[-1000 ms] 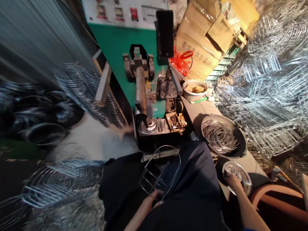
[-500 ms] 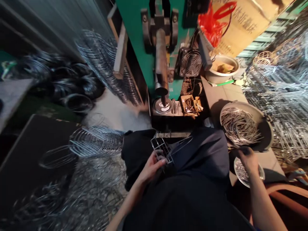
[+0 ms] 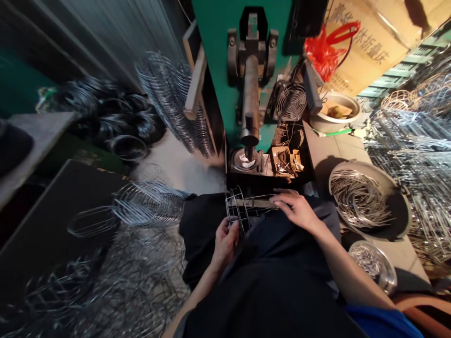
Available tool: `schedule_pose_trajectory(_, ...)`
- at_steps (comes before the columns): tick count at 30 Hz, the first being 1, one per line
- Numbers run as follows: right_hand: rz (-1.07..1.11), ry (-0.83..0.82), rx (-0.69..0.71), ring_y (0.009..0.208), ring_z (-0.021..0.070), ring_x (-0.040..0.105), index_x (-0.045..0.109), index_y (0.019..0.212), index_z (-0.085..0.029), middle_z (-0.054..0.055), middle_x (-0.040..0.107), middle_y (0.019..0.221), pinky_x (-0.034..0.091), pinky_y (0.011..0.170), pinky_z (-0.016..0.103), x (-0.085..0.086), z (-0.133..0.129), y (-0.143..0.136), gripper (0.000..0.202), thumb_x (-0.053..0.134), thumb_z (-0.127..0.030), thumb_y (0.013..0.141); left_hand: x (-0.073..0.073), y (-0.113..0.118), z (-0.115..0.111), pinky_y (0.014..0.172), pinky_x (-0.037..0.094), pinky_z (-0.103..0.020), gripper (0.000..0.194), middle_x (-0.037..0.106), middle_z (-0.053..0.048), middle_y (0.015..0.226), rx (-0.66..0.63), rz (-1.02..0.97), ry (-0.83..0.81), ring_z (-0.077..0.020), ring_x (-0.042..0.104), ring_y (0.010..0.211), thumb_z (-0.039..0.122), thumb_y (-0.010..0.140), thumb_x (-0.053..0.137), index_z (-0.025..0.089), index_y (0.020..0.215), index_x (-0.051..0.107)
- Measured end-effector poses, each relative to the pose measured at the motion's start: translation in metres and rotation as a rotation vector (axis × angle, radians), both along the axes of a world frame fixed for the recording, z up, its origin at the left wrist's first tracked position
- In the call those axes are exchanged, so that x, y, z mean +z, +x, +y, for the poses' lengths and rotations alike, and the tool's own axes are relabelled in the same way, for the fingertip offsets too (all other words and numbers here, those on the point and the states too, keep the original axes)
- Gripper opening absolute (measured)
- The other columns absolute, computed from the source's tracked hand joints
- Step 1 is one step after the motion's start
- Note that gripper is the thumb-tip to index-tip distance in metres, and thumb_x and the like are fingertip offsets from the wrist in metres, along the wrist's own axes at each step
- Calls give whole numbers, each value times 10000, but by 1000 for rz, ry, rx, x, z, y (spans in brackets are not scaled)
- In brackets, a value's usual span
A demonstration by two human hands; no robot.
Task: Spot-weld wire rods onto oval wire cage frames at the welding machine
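A small wire basket (image 3: 243,213) with a long wire handle rests over my lap, tilted. My left hand (image 3: 226,238) is closed on its near side, thumb and fingers pinching the wires. My right hand (image 3: 296,210) is at the far end of the handle, with the fingers closed about the wire tip. Whether a small piece is also between those fingers is too small to tell. Just beyond the basket stands a green machine (image 3: 211,28) with a thick metal rod (image 3: 251,103) pointing down over a round plate (image 3: 243,160).
On the right are a large basin (image 3: 359,199) of bent wires and a small metal bowl (image 3: 368,263) of short metal pieces. Wire racks (image 3: 405,141) pile up behind them. To the left lie stacked wire rings (image 3: 148,204) and a dark board (image 3: 63,202).
My right hand has moved from the small metal bowl to the basket's handle. My left hand still holds the basket, which has turned slightly. The head view has shifted a little left.
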State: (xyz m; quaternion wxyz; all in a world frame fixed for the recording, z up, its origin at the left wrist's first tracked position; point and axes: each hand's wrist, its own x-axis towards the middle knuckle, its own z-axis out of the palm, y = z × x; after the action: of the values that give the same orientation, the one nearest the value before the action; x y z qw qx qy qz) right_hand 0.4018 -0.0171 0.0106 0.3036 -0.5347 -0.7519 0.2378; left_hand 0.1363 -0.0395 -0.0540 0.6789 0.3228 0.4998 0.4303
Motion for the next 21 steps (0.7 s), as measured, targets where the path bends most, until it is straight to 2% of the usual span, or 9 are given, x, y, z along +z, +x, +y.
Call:
schedule_pose_trajectory(3, -93, 63, 3, 1214, 260, 592, 712, 1074, -248, 42, 743, 1056, 444, 1029, 458, -8, 16, -6, 223, 500, -266, 1010, 1, -3, 11, 400, 218, -148, 392, 403, 108, 551, 8, -16, 11, -27, 282, 418, 427, 795, 751, 172, 1021, 556)
schedule_pose_trajectory(6, -164, 85, 10, 1216, 269, 590, 708, 1094, -253, 46, 743, 1066, 418, 1037, 474, -16, 26, -11, 231, 493, -261, 1012, 3, -6, 22, 427, 286, -139, 434, 470, 91, 590, 24, -13, 10, -32, 380, 456, 373, 727, 819, 170, 1018, 569)
schedule_pose_trajectory(10, -247, 139, 15, 1224, 277, 580, 672, 1207, -266, 62, 725, 1139, 350, 1054, 518, -21, 36, -18, 285, 476, -208, 1008, 2, -9, 38, 460, 329, -135, 427, 430, 97, 591, 78, -11, 44, -31, 384, 484, 346, 666, 861, 169, 953, 600)
schedule_pose_trajectory(13, -272, 210, 16, 1228, 258, 574, 662, 1224, -270, 54, 728, 1134, 300, 1067, 502, -16, 43, -23, 312, 479, -157, 999, 1, -13, 49, 466, 346, -142, 419, 447, 88, 610, 110, -3, 66, -34, 389, 493, 357, 641, 872, 167, 897, 601)
schedule_pose_trajectory(21, -207, 380, 6, 1187, 235, 590, 673, 1154, -247, 44, 741, 1077, 344, 976, 418, 4, 70, -34, 238, 511, -163, 1001, 8, -18, 80, 473, 398, -162, 387, 473, 83, 618, 117, -72, 142, -49, 409, 499, 355, 690, 839, 179, 845, 531)
